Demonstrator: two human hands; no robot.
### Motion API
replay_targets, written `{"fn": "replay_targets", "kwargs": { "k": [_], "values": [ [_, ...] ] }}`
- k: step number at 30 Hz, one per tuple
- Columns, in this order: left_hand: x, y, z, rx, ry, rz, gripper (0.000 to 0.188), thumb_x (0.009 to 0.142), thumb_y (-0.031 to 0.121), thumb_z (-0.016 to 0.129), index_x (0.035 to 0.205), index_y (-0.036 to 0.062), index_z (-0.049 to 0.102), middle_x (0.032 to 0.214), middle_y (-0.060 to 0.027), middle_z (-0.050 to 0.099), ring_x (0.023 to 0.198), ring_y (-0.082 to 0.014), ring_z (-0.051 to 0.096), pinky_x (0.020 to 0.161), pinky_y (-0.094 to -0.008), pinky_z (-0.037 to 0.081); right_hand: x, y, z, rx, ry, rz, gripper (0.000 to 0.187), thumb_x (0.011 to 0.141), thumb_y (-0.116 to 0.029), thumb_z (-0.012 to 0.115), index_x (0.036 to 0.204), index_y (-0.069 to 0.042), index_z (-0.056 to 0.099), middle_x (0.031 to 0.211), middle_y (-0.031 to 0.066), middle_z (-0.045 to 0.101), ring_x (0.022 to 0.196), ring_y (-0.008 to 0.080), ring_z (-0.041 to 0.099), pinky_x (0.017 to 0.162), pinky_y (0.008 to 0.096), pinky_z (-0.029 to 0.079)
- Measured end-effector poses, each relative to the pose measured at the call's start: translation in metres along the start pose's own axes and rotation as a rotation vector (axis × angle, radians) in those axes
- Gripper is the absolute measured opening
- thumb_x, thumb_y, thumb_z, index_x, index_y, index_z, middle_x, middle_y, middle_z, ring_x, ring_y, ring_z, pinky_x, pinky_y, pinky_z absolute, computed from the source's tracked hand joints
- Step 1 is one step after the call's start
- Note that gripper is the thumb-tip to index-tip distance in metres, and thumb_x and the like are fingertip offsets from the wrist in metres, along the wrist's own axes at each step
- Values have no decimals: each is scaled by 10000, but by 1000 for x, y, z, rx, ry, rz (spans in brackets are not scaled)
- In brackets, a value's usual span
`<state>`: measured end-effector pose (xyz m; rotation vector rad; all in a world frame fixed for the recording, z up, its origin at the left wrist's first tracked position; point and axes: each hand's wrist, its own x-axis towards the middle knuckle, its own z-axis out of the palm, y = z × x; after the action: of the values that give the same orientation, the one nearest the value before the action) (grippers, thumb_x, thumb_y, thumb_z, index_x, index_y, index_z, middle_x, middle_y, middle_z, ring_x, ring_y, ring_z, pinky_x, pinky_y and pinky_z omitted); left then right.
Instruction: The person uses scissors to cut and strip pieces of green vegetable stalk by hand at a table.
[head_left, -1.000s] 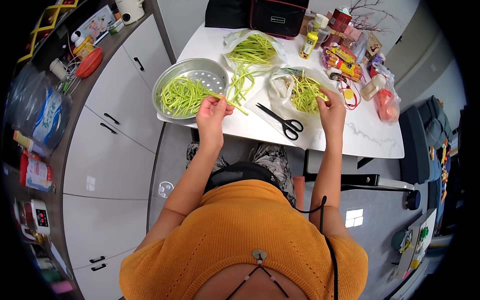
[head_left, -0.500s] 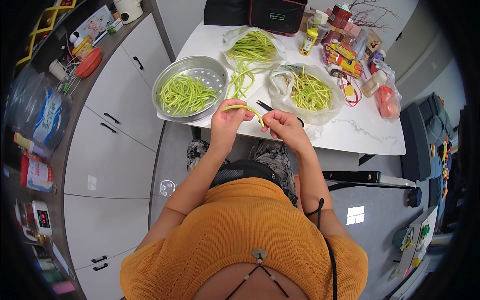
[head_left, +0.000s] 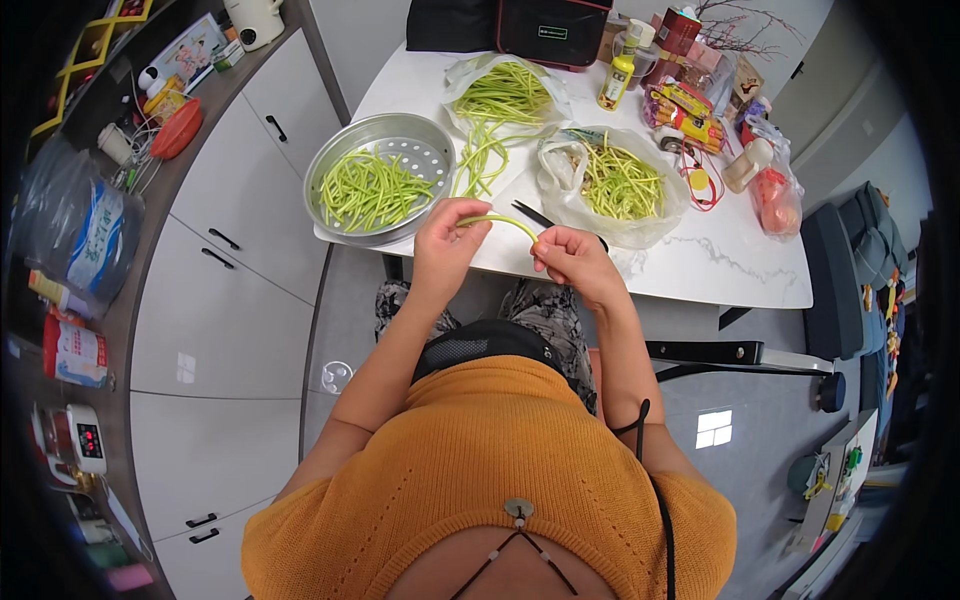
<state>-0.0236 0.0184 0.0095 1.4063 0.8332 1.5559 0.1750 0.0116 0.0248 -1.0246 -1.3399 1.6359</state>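
Observation:
Between my two hands bends a thin green garlic scape (head_left: 514, 224), held just above the table's front edge. My left hand (head_left: 446, 248) is closed round one end, and my right hand (head_left: 577, 262) pinches the other between thumb and fingers. Short cut pieces (head_left: 372, 190) lie in a round metal steamer pan (head_left: 382, 237) with a perforated bottom, left of my hands. Long scapes (head_left: 503, 92) spill from a plastic bag behind. Another plastic bag (head_left: 562, 172) at the right holds trimmed bits. Black scissors (head_left: 532, 213) lie beyond my right hand, partly hidden by it.
On the white table (head_left: 740, 270) at the back right stand a yellow bottle (head_left: 617, 82), snack packets (head_left: 686, 115) and a bag of red items (head_left: 774, 205). A black bag (head_left: 553, 35) sits at the back. Grey cabinets (head_left: 225, 330) run along the left.
My left hand has turned and slid over more of its end of the scape. The scape's right end now points into my right hand's pinch, and its bend has flattened slightly.

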Motion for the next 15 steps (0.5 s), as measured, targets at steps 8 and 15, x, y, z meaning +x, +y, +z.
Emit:
{"fn": "replay_targets", "kwargs": {
  "k": [8,15],
  "values": [
    [-12,-2,11,64,-75,-157,129,827,8,576,937,-16,638,883,-55,586,654,-91,578,582,-196,478,-4,-1,4,113,35,-211,153,826,-133,643,913,-23,580,745,5,598,548,7,431,468,140,310],
    [-19,-3,19,-98,-94,-269,146,860,31,558,987,-32,594,793,-46,608,654,-78,576,569,-189,463,-3,-1,11,73,167,-438,313,817,-134,654,1088,0,573,840,0,598,605,12,449,498,149,347]
  ]
}}
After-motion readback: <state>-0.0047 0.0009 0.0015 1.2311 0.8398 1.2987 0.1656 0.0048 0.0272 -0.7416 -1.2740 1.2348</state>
